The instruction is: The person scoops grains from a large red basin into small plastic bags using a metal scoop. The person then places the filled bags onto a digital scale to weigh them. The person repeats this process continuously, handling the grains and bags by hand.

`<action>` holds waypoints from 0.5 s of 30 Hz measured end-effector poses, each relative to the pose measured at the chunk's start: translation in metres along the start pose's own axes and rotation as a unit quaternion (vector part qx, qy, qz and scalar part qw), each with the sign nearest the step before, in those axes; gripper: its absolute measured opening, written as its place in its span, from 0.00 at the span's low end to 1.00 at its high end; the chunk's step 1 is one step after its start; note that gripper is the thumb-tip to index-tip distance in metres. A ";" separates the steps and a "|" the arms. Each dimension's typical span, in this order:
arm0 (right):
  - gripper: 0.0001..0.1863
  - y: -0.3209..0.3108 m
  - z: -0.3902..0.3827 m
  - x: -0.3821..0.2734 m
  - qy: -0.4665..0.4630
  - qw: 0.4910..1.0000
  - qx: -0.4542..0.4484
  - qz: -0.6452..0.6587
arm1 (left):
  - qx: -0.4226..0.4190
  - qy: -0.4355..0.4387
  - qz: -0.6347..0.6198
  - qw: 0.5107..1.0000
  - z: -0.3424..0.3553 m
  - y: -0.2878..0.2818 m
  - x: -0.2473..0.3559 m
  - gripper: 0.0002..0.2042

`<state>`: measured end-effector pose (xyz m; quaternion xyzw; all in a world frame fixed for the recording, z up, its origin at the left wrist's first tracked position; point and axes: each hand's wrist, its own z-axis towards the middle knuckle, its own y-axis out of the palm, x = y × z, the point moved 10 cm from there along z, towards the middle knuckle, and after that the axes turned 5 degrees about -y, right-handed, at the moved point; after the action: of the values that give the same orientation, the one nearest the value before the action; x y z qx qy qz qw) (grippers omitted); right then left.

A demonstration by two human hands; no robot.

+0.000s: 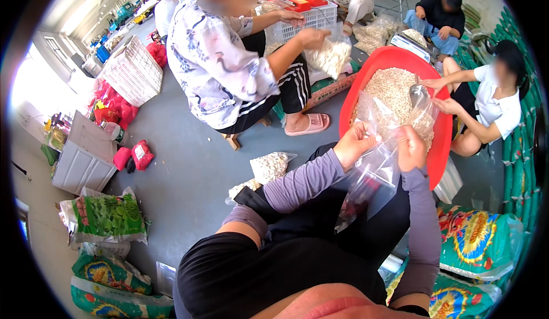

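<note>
A clear plastic bag (374, 179) hangs in front of my lap, its upper edge pinched between both hands. My left hand (355, 146) is closed on one side of it, and my right hand (410, 147) grips the other side. The bag looks mostly unfilled. Just beyond my hands lies a large red tub (441, 147), heaped with small pale grains or kernels (392, 84) whose kind I cannot make out. At the tub's right side, a co-worker's hands (443, 96) hold a scoop (416, 93) and a clear bag.
Two filled bags (270, 167) lie on the floor left of my knees. A seated co-worker (220, 61) ahead holds a filled bag (330, 57). Printed green sacks (480, 239) stand at right, others (108, 273) at lower left. A scale (410, 47) sits behind the tub.
</note>
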<state>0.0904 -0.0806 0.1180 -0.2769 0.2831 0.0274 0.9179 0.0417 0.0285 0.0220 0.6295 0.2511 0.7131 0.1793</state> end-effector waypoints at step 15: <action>0.09 0.014 -0.031 0.113 0.370 0.701 0.169 0.586 | -0.034 -0.049 -0.313 0.948 0.036 -0.044 0.008 0.15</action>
<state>0.1666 -0.0973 0.0292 0.1169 0.7051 0.4069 0.5689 0.0739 0.0731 0.0054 0.5472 0.4017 0.5971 0.4274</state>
